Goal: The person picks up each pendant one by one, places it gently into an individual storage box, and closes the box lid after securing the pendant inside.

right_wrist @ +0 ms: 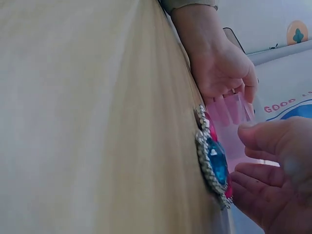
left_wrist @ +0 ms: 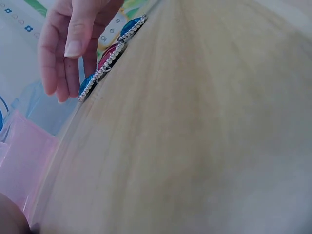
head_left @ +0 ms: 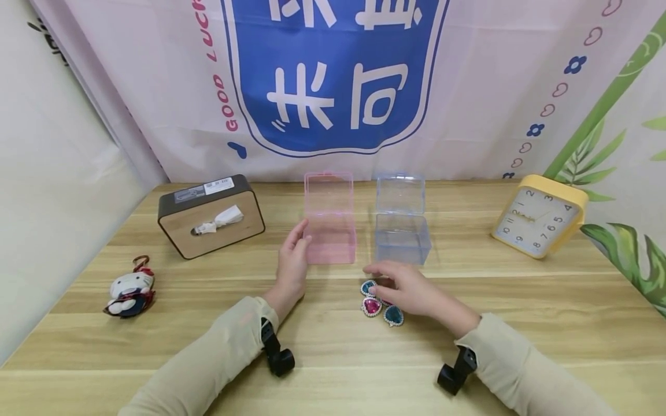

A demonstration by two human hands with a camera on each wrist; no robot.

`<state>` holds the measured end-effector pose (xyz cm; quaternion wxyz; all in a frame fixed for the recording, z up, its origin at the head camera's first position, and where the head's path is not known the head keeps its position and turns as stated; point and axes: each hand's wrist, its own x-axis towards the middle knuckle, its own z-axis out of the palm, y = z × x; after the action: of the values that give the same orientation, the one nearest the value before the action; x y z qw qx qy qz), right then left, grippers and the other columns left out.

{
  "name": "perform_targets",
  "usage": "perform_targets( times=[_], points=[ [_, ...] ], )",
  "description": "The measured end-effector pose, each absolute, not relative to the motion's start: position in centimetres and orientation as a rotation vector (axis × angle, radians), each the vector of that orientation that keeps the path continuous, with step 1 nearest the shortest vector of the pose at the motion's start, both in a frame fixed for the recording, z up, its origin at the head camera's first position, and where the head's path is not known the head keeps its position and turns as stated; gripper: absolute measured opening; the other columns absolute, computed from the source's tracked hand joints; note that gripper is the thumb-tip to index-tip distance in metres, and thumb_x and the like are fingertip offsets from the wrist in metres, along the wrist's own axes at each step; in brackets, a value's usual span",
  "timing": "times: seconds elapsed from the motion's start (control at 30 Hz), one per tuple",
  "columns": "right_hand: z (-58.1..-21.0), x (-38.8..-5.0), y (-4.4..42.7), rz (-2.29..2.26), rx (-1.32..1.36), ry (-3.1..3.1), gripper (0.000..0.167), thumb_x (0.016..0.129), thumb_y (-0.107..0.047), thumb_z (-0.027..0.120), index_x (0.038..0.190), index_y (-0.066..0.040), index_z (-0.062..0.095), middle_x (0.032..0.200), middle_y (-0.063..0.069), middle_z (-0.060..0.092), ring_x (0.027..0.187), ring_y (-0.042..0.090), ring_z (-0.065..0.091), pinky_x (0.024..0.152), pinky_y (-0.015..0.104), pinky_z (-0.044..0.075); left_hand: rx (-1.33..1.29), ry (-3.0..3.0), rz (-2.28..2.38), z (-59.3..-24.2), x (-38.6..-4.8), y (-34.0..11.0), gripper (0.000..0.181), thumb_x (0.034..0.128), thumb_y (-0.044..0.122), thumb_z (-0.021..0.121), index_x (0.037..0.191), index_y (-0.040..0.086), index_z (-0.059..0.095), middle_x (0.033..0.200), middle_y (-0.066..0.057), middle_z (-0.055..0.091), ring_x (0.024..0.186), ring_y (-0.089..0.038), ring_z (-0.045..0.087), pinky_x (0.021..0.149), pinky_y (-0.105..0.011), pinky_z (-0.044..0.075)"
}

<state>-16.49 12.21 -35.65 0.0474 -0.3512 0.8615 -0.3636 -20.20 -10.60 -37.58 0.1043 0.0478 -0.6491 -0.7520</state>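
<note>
One straight-fingered left hand (head_left: 292, 268), mine, lies at the left of the pink box (head_left: 333, 248); jewelled hearts (head_left: 372, 307) sit beneath my right hand (head_left: 411, 290), fingers loosely parted, apparently empty. I judge this the reaching step; a light pinch is called for. Table (head_left: 333, 352): plush charm (head_left: 132, 290), wood-faced box (head_left: 236, 237), yellow clock (head_left: 541, 219); printed cloth (head_left: 468, 115) behind.

Right hand (left_wrist: 73, 36) by gems (left_wrist: 107, 55), pink box (left_wrist: 30, 151) lower left
</note>
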Motion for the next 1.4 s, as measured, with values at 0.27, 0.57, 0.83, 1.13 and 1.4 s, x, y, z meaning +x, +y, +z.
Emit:
perform_targets(
  times=[0.27,0.57,0.83,1.13,1.4],
  points=[
    [-35.9,-16.6,11.8,-1.047,-1.089,2.678,0.03,0.088,-0.009,0.06,0.117,0.001,0.06,0.115,0.013,0.061,0.099,0.022,0.059,0.086,0.033,0.052,0.176,-1.955,-2.189,-37.3,-20.1,-10.5,0.042,0.0965,0.009,0.039,0.138,0.01,0.044,0.148,-0.006,0.034,0.136,-0.023,0.029,0.115,-0.039,0.02],
    [-36.2,-16.7,11.6,-1.01,-1.114,2.713,0.028,0.086,-0.006,0.061,0.113,0.001,0.063,0.115,0.013,0.061,0.104,0.025,0.058,0.088,0.036,0.052,0.149,-1.969,-2.152,-37.2,-20.0,-10.6,0.042,0.0964,0.006,0.038,0.138,0.006,0.042,0.148,-0.009,0.033,0.137,-0.023,0.028,0.116,-0.038,0.019],
    [-36.0,-16.7,11.3,-0.896,-1.155,2.756,0.026,0.085,-0.007,0.062,0.111,-0.001,0.064,0.111,0.011,0.06,0.101,0.026,0.059,0.086,0.038,0.051,0.154,-2.046,-2.096,-37.5,-20.0,-10.5,0.042,0.0976,0.007,0.039,0.139,0.008,0.04,0.148,-0.009,0.033,0.137,-0.023,0.027,0.115,-0.038,0.023],
    [-35.8,-16.7,10.9,-0.855,-1.11,2.771,0.02,0.084,-0.005,0.064,0.104,-0.002,0.065,0.107,0.009,0.06,0.091,0.019,0.059,0.078,0.028,0.053,0.169,-2.081,-2.073,-37.5,-20.1,-10.5,0.043,0.0974,0.009,0.04,0.14,0.011,0.04,0.148,-0.007,0.033,0.137,-0.021,0.027,0.114,-0.035,0.023],
    [-35.5,-16.8,10.7,-0.867,-1.032,2.775,0.016,0.08,-0.003,0.066,0.096,-0.005,0.063,0.093,0.004,0.061,0.079,0.014,0.056,0.069,0.023,0.05,0.116,-2.107,-2.05,-37.6,-20.1,-10.5,0.043,0.0972,0.007,0.039,0.141,0.008,0.038,0.149,-0.01,0.031,0.138,-0.023,0.026,0.115,-0.037,0.022]
  ],
)
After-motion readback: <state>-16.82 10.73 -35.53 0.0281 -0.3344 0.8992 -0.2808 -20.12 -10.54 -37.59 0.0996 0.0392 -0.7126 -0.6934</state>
